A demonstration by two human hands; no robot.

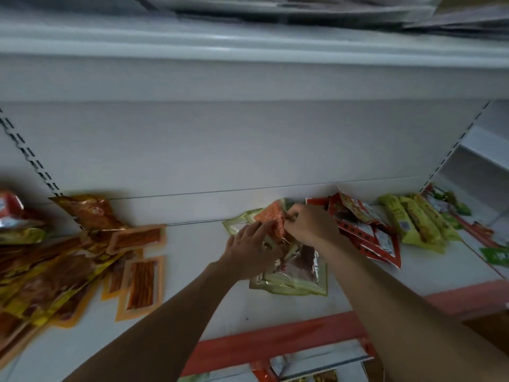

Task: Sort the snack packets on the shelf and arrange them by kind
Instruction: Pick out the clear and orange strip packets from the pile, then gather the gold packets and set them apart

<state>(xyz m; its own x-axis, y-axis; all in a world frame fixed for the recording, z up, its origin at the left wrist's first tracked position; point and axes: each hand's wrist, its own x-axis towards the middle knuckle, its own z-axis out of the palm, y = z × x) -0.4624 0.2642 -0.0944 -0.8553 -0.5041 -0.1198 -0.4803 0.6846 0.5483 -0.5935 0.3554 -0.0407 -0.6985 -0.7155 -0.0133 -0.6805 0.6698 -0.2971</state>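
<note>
Both of my hands meet over a stack of pale green packets [292,282] in the middle of the white shelf [192,285]. My right hand [309,224] pinches the top edge of an orange-faced packet [271,216] that lies on the stack. My left hand [252,250] rests on the stack with its fingers spread against that same packet. Red packets [366,232] lie just right of the stack, and yellow-green packets [418,221] lie further right. Orange stick-snack packets [140,282] and a heap of brown and yellow packets [49,274] cover the shelf's left side.
The upper shelf [248,78] overhangs close above. A red strip [275,346] runs along the shelf's front edge. More green and red packets [468,224] sit at the far right, beside the slotted upright [454,150]. The lower shelf [316,365] holds other packets.
</note>
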